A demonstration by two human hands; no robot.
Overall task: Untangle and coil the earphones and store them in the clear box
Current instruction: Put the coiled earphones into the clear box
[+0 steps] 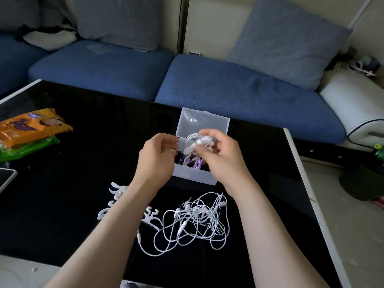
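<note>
Over open clear box [193, 178], right hand [221, 155] pinched coiled earphones [193, 144]. Beside it, left hand [158, 161] curled, could not tell if holding wire. On table [83, 183], tangled earphones [195, 223] lay near box. Wire looked light, soft, springy; best pinched across whole coil

Clear box [195, 178] interior behind left hand [158, 157] and right hand [223, 161]; white device [5, 180] half off-frame

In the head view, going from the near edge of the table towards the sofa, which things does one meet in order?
First the tangled white earphones → clear box → blue sofa seat → grey-blue pillow.
</note>
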